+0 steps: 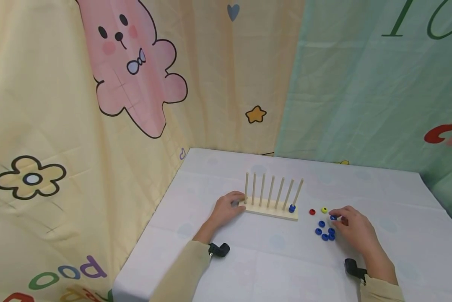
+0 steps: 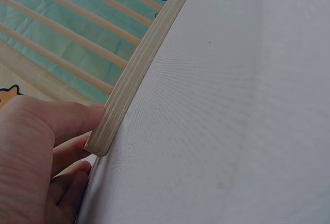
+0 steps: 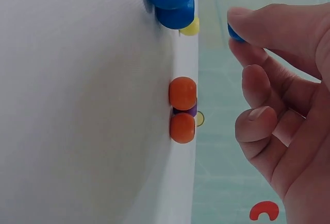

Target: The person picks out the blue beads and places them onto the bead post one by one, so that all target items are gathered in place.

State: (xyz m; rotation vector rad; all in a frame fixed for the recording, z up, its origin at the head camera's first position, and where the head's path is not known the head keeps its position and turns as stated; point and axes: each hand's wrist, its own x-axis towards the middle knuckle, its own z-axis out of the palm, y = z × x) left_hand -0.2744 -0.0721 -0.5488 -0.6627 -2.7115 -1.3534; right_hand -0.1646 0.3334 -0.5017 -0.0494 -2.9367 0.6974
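Observation:
A pale wooden rack point(image 1: 271, 212) with a row of upright pegs stands on the table. Two blue beads point(image 1: 292, 208) are stacked low on its rightmost peg. My left hand point(image 1: 223, 209) grips the left end of the base, its thumb and fingers around the edge point(image 2: 111, 121). To the right of the rack, my right hand point(image 1: 356, 230) pinches a blue bead point(image 3: 235, 34) between thumb and index finger, above the table. The bead is mostly covered by the fingertips. Several loose blue beads point(image 1: 321, 224) lie just left of that hand.
A red bead point(image 1: 312, 212) and a yellow bead point(image 1: 324, 210) sit behind the blue ones. In the right wrist view, two orange beads point(image 3: 183, 93) partly cover a purple bead point(image 3: 187, 109). Printed curtains point(image 1: 226, 75) hang behind the white-covered table point(image 1: 248, 268).

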